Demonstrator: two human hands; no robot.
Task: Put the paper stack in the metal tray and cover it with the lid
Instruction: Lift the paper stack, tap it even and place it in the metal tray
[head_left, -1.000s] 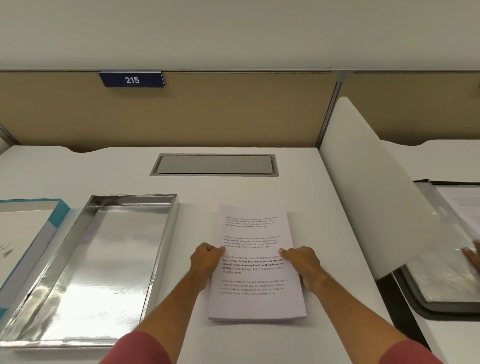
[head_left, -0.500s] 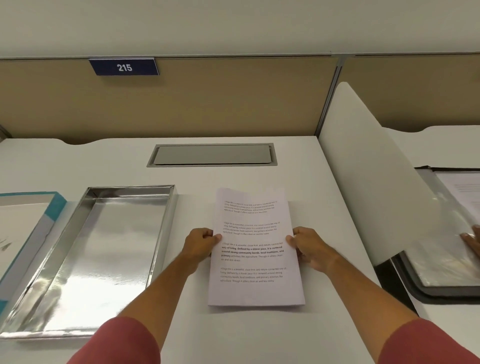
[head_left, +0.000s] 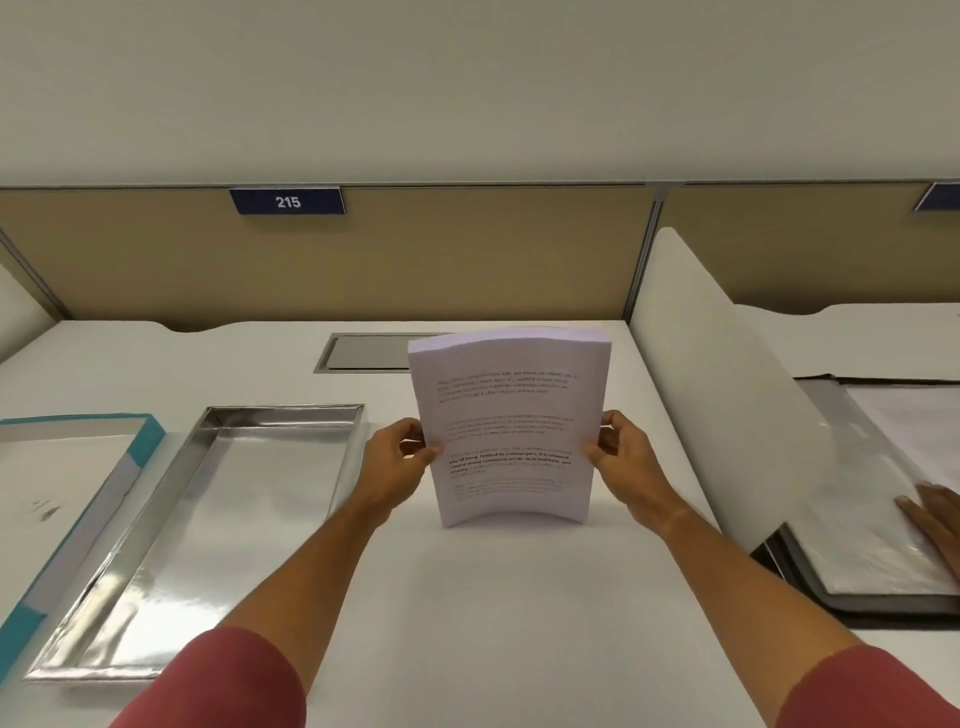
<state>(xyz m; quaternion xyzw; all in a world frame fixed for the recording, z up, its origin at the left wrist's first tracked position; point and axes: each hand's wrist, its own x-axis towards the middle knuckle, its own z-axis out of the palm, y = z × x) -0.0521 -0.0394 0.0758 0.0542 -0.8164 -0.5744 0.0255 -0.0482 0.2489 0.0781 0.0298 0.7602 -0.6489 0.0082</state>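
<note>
The left hand (head_left: 397, 457) pinches the left edge of the paper stack (head_left: 509, 426), thumb in front and fingers behind. The right hand (head_left: 621, 454) pinches the right edge the same way. Both hands are closed on the paper. The stack stands almost upright, with its bottom edge at or just above the white desk (head_left: 509, 597), and it bends a little in the middle. The metal tray (head_left: 208, 519) lies to the left, just beside the left arm, and it has nothing in it. Past the tray sits a flat white piece with a blue-green rim, and that looks like the lid (head_left: 67, 493). To do this step well, I think the hands should squeeze both edges evenly so no sheets slip out. Then they should carry the stack over the tray, lay it flat, and lower it straight down inside the shiny walls.
</note>
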